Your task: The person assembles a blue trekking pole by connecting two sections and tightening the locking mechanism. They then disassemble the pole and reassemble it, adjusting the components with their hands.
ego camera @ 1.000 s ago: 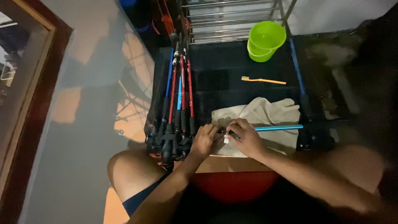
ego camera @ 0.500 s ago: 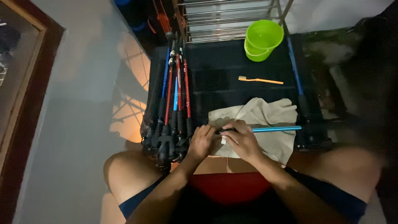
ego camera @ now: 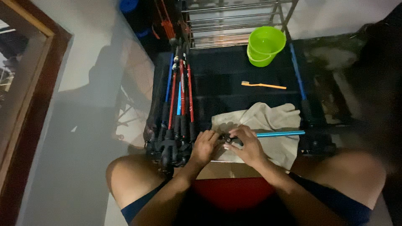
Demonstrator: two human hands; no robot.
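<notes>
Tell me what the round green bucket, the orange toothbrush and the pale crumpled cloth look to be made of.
Round green bucket: likely plastic, judging by its smooth, evenly bright wall.
Orange toothbrush: probably plastic, a thin one-colour handle; bristles too small to judge.
Pale crumpled cloth: soft woven fabric, matte, lying in folds and creases.

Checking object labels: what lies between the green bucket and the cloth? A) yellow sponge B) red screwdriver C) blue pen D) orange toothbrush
D: an orange toothbrush lies alone on the dark surface, below the green bucket and above the beige cloth where both hands work on the blue pole.
</notes>
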